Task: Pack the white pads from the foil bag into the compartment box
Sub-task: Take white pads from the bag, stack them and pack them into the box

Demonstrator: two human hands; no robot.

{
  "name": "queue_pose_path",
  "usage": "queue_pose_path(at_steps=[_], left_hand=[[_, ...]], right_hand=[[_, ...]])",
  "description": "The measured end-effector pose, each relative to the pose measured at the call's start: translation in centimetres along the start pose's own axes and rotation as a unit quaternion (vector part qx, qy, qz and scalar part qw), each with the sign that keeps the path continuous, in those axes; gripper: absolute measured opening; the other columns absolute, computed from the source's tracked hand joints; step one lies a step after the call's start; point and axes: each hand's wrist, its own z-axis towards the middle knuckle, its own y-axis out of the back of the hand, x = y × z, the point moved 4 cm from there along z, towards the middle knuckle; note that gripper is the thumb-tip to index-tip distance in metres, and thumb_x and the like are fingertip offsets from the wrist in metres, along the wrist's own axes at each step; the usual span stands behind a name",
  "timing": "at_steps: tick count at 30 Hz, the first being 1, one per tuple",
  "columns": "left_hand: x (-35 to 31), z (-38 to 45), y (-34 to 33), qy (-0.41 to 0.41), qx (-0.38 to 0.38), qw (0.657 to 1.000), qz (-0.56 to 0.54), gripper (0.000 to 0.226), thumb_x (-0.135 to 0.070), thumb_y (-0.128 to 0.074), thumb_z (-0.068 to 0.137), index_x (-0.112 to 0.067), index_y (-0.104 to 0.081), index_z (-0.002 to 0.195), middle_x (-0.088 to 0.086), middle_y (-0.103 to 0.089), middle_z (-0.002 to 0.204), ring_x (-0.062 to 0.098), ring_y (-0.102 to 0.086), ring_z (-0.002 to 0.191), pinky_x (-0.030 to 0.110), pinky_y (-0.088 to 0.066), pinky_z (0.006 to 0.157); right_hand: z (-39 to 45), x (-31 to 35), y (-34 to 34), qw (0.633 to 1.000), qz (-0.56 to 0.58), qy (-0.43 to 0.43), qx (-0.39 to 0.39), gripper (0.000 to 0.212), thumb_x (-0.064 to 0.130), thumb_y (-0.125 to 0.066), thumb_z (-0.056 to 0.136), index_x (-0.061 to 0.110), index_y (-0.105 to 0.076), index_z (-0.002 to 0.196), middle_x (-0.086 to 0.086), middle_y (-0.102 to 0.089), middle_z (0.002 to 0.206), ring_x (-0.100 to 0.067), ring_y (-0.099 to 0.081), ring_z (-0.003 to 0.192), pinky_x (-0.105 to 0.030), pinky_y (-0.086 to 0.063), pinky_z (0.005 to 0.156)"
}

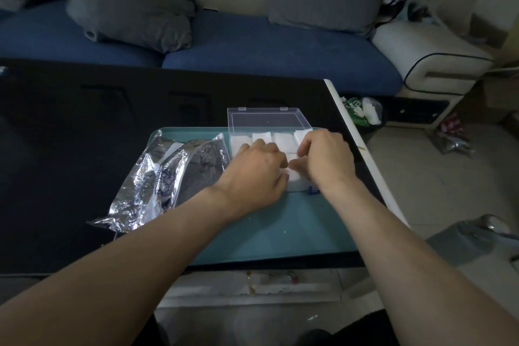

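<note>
The clear compartment box (269,121) sits on a teal tray (280,227), its lid tilted open toward the sofa. White pads (262,138) fill the far row of compartments. My left hand (257,168) lies over the near left part of the box with fingers curled down onto the pads. My right hand (323,157) hovers over the near right part and pinches a white pad (293,174) between thumb and fingers. The crumpled foil bag (165,180) lies open on the left side of the tray, apart from both hands.
The tray rests on a black table (84,135) with a white right edge (362,154). A blue sofa (252,48) with grey cushions stands behind. A small bin with rubbish (365,112) is on the floor to the right.
</note>
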Motion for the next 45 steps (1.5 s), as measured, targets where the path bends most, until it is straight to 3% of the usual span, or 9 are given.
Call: queue_pose_path(at_steps=[7,15,20,24,28,32,38,42,45], left_hand=[[-0.8,-0.3,-1.1,-0.050,0.075,0.994,0.067,0.035,-0.034,-0.043,0.094,-0.013,-0.070,0.103,0.004,-0.064,0.113,0.025,-0.051,0.107,0.040,-0.039,0.095],[-0.8,-0.8,-0.1,-0.045,0.049,0.998,0.017,0.043,-0.040,-0.041,0.089,-0.012,-0.070,0.104,0.004,-0.065,0.112,0.026,-0.054,0.113,0.046,-0.034,0.106],[0.6,-2.2,6.3,0.025,-0.164,0.984,-0.069,0.022,-0.029,-0.056,0.088,-0.011,-0.067,0.086,0.003,-0.063,0.084,0.021,-0.058,0.076,0.038,-0.051,0.069],[4.1,-4.5,8.3,0.169,-0.072,0.981,0.057,0.047,-0.049,-0.062,0.086,-0.013,-0.055,0.114,0.007,-0.053,0.112,0.026,-0.050,0.106,0.036,-0.042,0.088],[8.1,-6.5,8.1,0.298,0.060,0.939,0.159,0.078,-0.062,-0.063,0.080,-0.011,-0.042,0.135,0.017,-0.045,0.132,0.036,-0.041,0.123,0.047,-0.039,0.099],[11.6,-7.8,8.2,0.371,0.140,0.917,0.046,0.041,-0.039,-0.057,0.092,-0.004,-0.064,0.111,0.018,-0.065,0.116,0.035,-0.062,0.104,0.031,-0.047,0.080],[15.7,-9.8,9.2,0.450,0.077,0.885,-0.090,0.031,-0.030,-0.048,0.098,-0.003,-0.061,0.090,0.015,-0.062,0.098,0.022,-0.055,0.078,0.033,-0.038,0.065],[15.9,-10.0,9.7,0.391,0.043,0.915,-0.087,0.043,-0.052,-0.059,0.092,-0.009,-0.059,0.088,0.008,-0.063,0.087,0.019,-0.058,0.075,0.031,-0.040,0.058],[16.6,-10.0,9.6,0.353,0.061,0.932,-0.048,0.032,-0.037,-0.070,0.087,-0.010,-0.055,0.095,0.007,-0.062,0.093,0.017,-0.056,0.076,0.026,-0.039,0.056]], right_hand=[[-0.2,0.7,-0.4,0.975,-0.093,0.163,0.117,0.038,0.002,-0.067,0.089,0.020,-0.072,0.122,-0.003,-0.060,0.109,-0.014,-0.050,0.086,-0.021,-0.036,0.073],[0.2,1.1,-0.6,0.965,-0.153,0.167,0.132,0.044,-0.002,-0.061,0.088,0.025,-0.072,0.120,0.001,-0.052,0.099,-0.020,-0.055,0.097,-0.028,-0.043,0.072],[0.0,0.5,1.5,0.985,-0.006,0.170,-0.010,0.036,0.006,-0.065,0.093,0.021,-0.068,0.126,-0.001,-0.059,0.121,-0.014,-0.056,0.100,-0.021,-0.043,0.086],[-2.1,3.4,3.4,0.950,0.182,0.208,-0.147,0.019,0.004,-0.065,0.091,0.017,-0.070,0.103,0.005,-0.062,0.103,-0.004,-0.059,0.082,-0.001,-0.039,0.070],[-4.8,8.4,-0.9,0.928,0.251,0.274,-0.027,0.013,0.002,-0.066,0.087,0.015,-0.069,0.089,-0.001,-0.068,0.090,-0.010,-0.063,0.076,-0.019,-0.052,0.072],[-6.4,11.8,-6.2,0.921,0.159,0.337,0.116,0.019,0.005,-0.059,0.092,0.007,-0.069,0.108,-0.010,-0.064,0.112,-0.022,-0.062,0.099,-0.024,-0.046,0.084],[-6.3,14.0,-9.8,0.939,-0.012,0.307,0.156,0.028,0.015,-0.053,0.097,0.012,-0.054,0.125,-0.014,-0.056,0.129,-0.036,-0.063,0.103,-0.041,-0.052,0.080],[-6.5,15.6,-10.1,0.937,-0.082,0.303,0.155,0.055,0.021,-0.074,0.085,0.011,-0.051,0.134,-0.013,-0.054,0.133,-0.035,-0.065,0.104,-0.040,-0.055,0.081],[-6.4,16.4,-10.0,0.937,-0.074,0.302,0.161,0.056,0.018,-0.080,0.079,0.009,-0.055,0.128,-0.013,-0.054,0.128,-0.033,-0.063,0.104,-0.035,-0.051,0.079]])
